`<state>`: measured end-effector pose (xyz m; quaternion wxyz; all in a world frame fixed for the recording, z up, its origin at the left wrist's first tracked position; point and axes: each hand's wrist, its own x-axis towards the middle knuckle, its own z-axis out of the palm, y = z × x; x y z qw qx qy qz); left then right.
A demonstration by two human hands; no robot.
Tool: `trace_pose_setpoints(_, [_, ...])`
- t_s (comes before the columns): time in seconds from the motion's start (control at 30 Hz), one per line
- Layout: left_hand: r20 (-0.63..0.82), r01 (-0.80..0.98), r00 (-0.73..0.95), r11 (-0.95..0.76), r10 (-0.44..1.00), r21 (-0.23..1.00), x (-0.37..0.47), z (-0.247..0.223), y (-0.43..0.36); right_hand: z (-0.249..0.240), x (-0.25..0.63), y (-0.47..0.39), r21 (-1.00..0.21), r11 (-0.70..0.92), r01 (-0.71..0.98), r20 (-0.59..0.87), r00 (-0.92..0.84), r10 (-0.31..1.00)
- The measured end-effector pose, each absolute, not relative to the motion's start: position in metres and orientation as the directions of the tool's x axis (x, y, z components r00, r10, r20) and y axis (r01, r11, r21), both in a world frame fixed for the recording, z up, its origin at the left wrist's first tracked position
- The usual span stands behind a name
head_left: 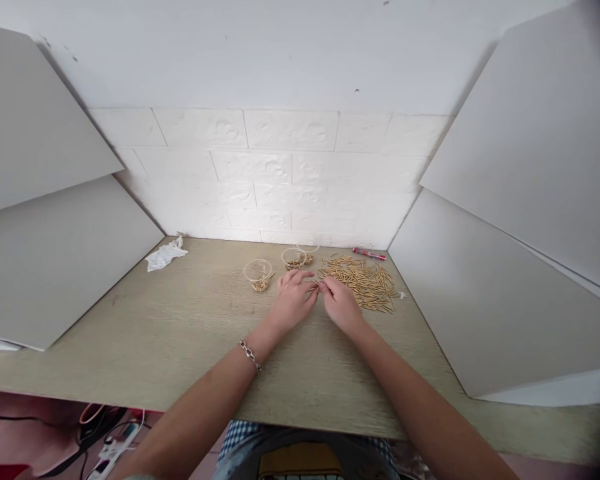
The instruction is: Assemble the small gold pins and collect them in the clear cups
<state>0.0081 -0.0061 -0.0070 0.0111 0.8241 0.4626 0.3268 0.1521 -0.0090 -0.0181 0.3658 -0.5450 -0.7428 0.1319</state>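
My left hand (295,297) and my right hand (339,301) meet fingertip to fingertip above the table. Between their pinched fingers is a small thin piece, mostly hidden, too small to make out. Right beside my right hand spreads a loose pile of thin gold-coloured pins (367,283). Behind my left hand stands a clear round cup (293,256) with small golden pieces in it. Another clear cup (257,270), farther left, has golden pieces at its base. A third clear cup (308,247) is partly visible at the back.
A crumpled white tissue (166,255) lies at the table's back left. A red marker (369,254) is behind the pile. Pale panels (70,260) flank the wooden table (180,333) on both sides, with a white brick-patterned wall (290,167) behind.
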Motion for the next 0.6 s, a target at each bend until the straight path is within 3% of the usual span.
trace_pose_setpoints(0.13, [0.497, 0.774, 0.305, -0.515, 0.813, 0.367, 0.008, -0.01, -0.004, -0.018, 0.153, -0.007, -0.37, 0.393, 0.842, 0.369, -0.255, 0.894])
trace_pose_setpoints(0.33, [0.541, 0.751, 0.258, -0.518, 0.801, 0.409, 0.007, -0.012, -0.001, -0.016, 0.147, -0.009, -0.174, 0.42, 0.891, 0.316, -0.353, 0.88])
trace_pose_setpoints(0.6, [0.553, 0.724, 0.22, -0.515, 0.803, 0.46, 0.006, -0.009, 0.0, -0.015, 0.141, -0.009, -0.177, 0.389, 0.904, 0.265, -0.337, 0.903])
